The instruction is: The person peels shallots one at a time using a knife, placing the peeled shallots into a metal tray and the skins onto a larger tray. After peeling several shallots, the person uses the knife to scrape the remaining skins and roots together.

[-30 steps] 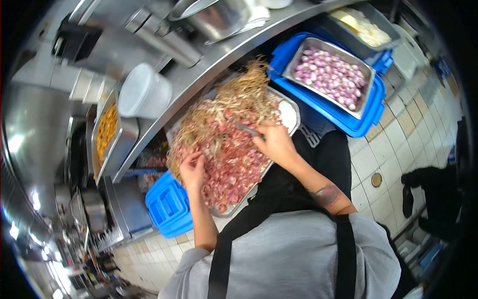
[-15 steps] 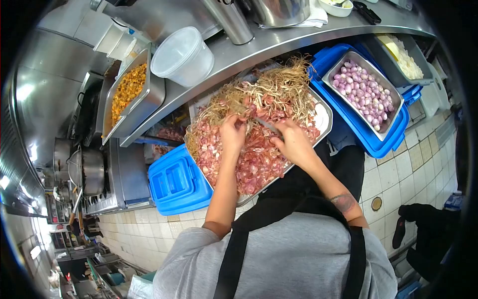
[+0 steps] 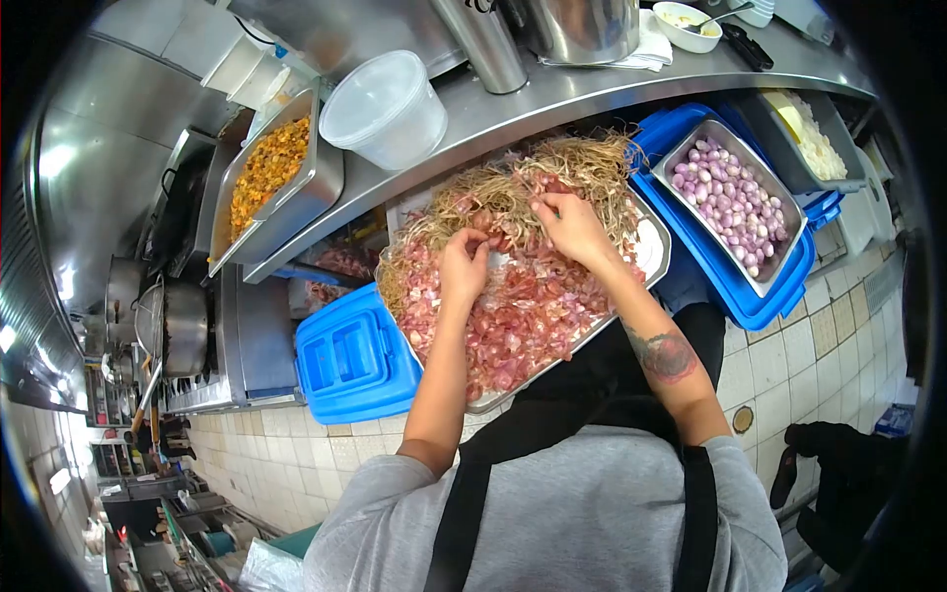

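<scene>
Both hands are working in a shallow rectangular steel tray (image 3: 659, 259) heaped with papery pink shallot skins (image 3: 513, 316) and stringy tan roots (image 3: 582, 163). The left hand (image 3: 462, 268) is closing its grip on skins; the right hand (image 3: 572, 229) is pinching roots near the tray's far edge.

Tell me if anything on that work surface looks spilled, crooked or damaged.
Nothing looks spilled or broken. The big metal tray heaped with pink peelings and dry roots sits tilted across a blue bin, its near edge jutting out unsupported.
</scene>
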`<state>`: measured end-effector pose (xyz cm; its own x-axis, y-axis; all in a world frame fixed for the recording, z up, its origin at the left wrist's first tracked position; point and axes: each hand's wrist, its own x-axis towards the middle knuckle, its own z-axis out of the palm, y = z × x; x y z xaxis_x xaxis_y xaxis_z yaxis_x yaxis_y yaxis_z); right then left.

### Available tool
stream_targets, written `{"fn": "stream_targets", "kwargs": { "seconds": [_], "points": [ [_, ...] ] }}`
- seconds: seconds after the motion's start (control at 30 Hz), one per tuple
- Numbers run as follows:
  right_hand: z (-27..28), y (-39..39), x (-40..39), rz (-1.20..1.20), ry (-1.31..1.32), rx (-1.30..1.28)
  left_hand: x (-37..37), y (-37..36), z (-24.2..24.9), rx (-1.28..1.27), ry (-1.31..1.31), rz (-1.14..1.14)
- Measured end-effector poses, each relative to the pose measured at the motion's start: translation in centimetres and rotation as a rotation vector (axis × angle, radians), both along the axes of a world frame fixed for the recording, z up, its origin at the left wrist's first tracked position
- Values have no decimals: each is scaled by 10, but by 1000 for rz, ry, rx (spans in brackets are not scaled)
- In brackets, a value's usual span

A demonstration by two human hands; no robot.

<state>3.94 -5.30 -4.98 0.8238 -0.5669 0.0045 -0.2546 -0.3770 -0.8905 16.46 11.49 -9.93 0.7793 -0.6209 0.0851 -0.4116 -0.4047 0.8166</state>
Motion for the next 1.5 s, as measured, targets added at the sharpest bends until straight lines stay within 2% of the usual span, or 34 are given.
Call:
{"fn": "stream_targets", "kwargs": {
  "seconds": [0.07,0.2,0.23,0.43,0.53,0.57,0.67,0.7,0.83,0.9,1.07,1.2,1.37,1.5],
  "points": [
    [-1,-8,-5,7,38,39,-2,-2,-5,-30,-86,41],
    [-22,-10,-6,-19,-106,-106,-29,-13,33,0,-155,87],
    [-18,-10,-8,-3,-50,-64,-32,-14,35,6,-155,96],
    [-15,0,-14,25,-82,-101,-26,-20,12,120,-175,70],
    [-7,18,-24,-37,-207,-164,-29,-29,4,159,-593,77],
    [0,23,-29,5,-210,-65,-31,-31,5,197,-471,106],
    [14,31,-39,133,-207,42,-22,-27,6,282,-406,65],
    [3,36,-37,126,-254,54,-25,-25,12,262,-368,90],
    [-8,47,-33,333,-154,275,-40,2,43,171,-278,146],
    [-17,56,-25,332,-110,449,-44,14,49,164,-296,160],
    [-23,66,-18,265,-52,919,-56,18,62,105,-54,196],
    [-28,62,-20,245,-55,997,-63,12,59,-20,3,199],
    [-27,58,-19,228,-103,1065,-65,8,55,38,-135,185],
    [-24,58,-18,171,-77,1022,-62,9,43,49,-210,161]
  ]
}}
